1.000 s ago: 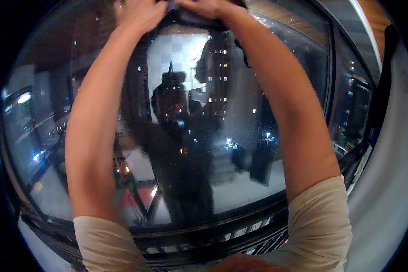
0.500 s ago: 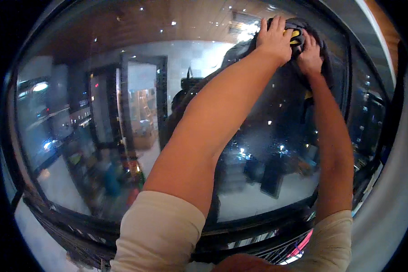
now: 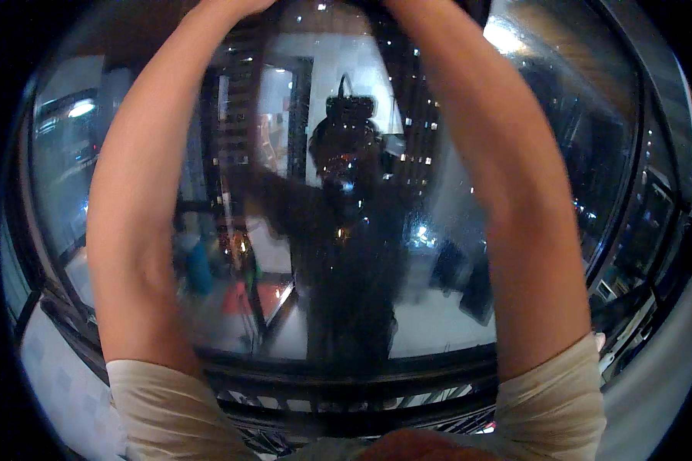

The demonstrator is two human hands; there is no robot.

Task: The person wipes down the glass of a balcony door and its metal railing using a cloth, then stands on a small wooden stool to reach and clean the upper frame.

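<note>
Both my arms stretch up across a large dark window pane (image 3: 438, 307). The left forearm (image 3: 158, 115) bends in toward the middle and leaves at the upper edge, so my left hand is cut off there. On the other side the right forearm (image 3: 507, 107) also runs out past the upper edge, and my right hand is hidden beyond it. Whatever the hands touch or hold lies outside the picture. In the glass stands the dark reflection (image 3: 346, 223) of a person with raised arms.
A black frame (image 3: 354, 370) borders the glass along the bottom, with a dark railing (image 3: 354, 401) below it. Pale wall surfaces show at the lower left (image 3: 61, 369) and the right (image 3: 661, 384). City lights and a reflected room mix in the pane.
Both hands have left the upper right, where they gripped a black cloth-like thing with yellow parts on the glass. My left arm has swung left; hands and thing are now out of sight.
</note>
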